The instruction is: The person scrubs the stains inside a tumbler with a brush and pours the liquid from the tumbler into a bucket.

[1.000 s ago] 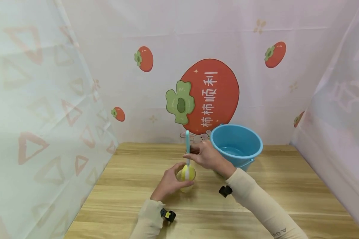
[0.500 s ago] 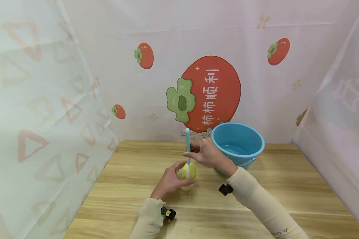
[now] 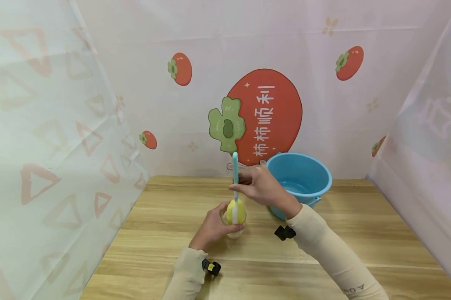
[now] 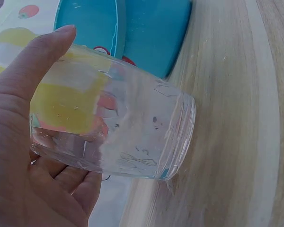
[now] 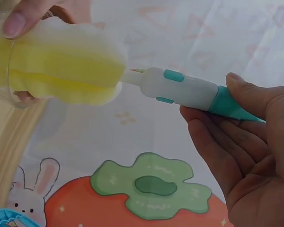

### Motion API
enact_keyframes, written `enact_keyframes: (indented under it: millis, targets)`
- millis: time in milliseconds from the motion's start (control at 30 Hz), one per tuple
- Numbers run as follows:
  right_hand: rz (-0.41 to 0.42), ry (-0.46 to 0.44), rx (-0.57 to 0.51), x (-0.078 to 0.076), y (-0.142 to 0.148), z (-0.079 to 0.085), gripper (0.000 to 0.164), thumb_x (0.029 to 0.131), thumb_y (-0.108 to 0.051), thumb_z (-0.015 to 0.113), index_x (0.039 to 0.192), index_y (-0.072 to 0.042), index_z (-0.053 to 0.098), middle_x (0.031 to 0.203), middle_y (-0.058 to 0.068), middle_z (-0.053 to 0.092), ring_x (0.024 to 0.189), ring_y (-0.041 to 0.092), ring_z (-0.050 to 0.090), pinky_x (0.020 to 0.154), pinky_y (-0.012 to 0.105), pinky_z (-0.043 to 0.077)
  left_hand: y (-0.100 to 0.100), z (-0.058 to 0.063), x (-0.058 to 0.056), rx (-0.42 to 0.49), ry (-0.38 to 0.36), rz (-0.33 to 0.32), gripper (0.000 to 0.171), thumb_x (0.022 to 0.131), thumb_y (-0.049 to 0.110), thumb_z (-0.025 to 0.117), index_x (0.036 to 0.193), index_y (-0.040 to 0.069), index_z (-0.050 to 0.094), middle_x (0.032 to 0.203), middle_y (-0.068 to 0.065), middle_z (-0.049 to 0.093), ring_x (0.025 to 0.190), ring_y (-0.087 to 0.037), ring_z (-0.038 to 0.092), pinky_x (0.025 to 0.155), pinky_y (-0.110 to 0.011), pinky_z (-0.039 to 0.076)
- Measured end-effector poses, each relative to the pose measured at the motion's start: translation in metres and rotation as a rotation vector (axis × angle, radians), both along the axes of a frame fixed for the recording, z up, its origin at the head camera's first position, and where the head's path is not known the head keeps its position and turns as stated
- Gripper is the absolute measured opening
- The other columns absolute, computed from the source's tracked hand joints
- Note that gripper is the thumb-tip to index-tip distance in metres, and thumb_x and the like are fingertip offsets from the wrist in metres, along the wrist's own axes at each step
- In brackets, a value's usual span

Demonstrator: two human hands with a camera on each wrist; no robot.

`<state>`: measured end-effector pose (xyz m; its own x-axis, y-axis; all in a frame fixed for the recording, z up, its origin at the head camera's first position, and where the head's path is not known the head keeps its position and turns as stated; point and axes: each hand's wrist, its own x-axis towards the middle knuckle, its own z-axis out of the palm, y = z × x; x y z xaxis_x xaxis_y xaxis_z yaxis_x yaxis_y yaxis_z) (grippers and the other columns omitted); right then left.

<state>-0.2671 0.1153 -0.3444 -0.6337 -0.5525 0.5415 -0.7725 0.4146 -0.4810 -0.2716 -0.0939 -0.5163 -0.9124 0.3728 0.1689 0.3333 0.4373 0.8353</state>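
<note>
The brush (image 5: 156,85) stands nearly upright over the table, its yellow-and-white sponge (image 5: 66,66) partly inside a clear glass (image 4: 137,123) and partly above the rim. The right hand (image 3: 261,187) pinches the brush's handle between thumb and fingers. The left hand (image 3: 216,223) curls round the glass; whether its base touches the wooden table (image 3: 165,216) is hard to tell. A blue bucket (image 3: 311,171) stands behind the right wrist, near the printed backdrop (image 3: 195,108).

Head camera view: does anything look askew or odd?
Yes: the white lettering on the big red printed persimmon runs sideways, as if hung turned. The yellow-and-white sponge brush and clear cylindrical cup look undamaged.
</note>
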Motion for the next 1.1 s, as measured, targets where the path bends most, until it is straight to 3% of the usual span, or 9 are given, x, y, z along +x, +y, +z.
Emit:
enact_keyframes:
  millis: [200,400,500,633,800,967,1100]
  targets:
    - [-0.025,-0.057,-0.015,0.000,-0.003,-0.020,0.007,0.091,-0.016,0.084,0.092,-0.011,0.080,0.085,0.001,0.082,0.076,0.008,0.078,0.068,0.022,0.061,0.000,0.001,0.001,-0.006,0.000,-0.003,0.085,0.081,0.051,0.090,0.152,0.023,0.053,0.137,0.002,0.068,0.115,-0.021,0.067,0.096,-0.046,0.057]
    - [-0.016,-0.115,-0.016,0.000,-0.008,-0.043,0.010,0.095,-0.019,0.081,0.095,-0.009,0.081,0.088,0.002,0.082,0.081,0.006,0.079,0.073,0.021,0.062,-0.001,0.000,0.001,0.012,-0.003,-0.006,0.087,0.081,0.054,0.089,0.155,0.028,0.051,0.152,0.004,0.061,0.138,-0.026,0.058,0.111,-0.057,0.049]
    - [-0.011,-0.081,-0.024,0.000,-0.009,-0.037,0.011,0.094,-0.019,0.082,0.094,-0.009,0.081,0.087,0.002,0.082,0.081,0.007,0.079,0.073,0.022,0.063,-0.001,0.000,0.001,0.025,-0.009,-0.013,0.087,0.082,0.053,0.089,0.155,0.028,0.051,0.142,0.003,0.067,0.123,-0.024,0.065,0.100,-0.050,0.055]
    - [-0.012,-0.014,-0.057,0.000,-0.008,-0.017,0.009,0.091,-0.016,0.085,0.095,-0.009,0.080,0.087,0.001,0.082,0.081,0.008,0.080,0.073,0.024,0.063,0.000,0.000,0.000,0.030,-0.008,-0.018,0.082,0.081,0.049,0.091,0.150,0.023,0.055,0.121,0.002,0.072,0.100,-0.018,0.067,0.085,-0.039,0.057]
    - [0.009,0.017,-0.104,0.001,-0.010,-0.005,0.008,0.090,-0.012,0.085,0.095,-0.009,0.079,0.087,0.002,0.082,0.081,0.009,0.080,0.073,0.027,0.064,0.000,0.001,-0.001,0.028,-0.001,-0.016,0.076,0.081,0.046,0.092,0.144,0.019,0.058,0.113,0.002,0.073,0.098,-0.015,0.066,0.087,-0.037,0.055]
    - [0.011,-0.024,-0.088,0.001,-0.016,-0.026,0.006,0.093,-0.015,0.083,0.093,-0.010,0.079,0.087,0.003,0.082,0.080,0.008,0.080,0.072,0.023,0.063,-0.001,0.001,-0.001,0.008,-0.017,-0.019,0.078,0.082,0.050,0.090,0.148,0.024,0.056,0.115,0.002,0.072,0.096,-0.017,0.067,0.080,-0.036,0.057]
    - [0.013,-0.070,-0.056,0.002,-0.020,-0.045,0.008,0.096,-0.018,0.080,0.094,-0.011,0.079,0.088,0.002,0.082,0.081,0.004,0.079,0.072,0.019,0.061,-0.002,0.000,0.000,-0.005,-0.017,-0.013,0.088,0.083,0.054,0.088,0.157,0.026,0.050,0.135,-0.001,0.069,0.108,-0.016,0.065,0.088,-0.036,0.054]
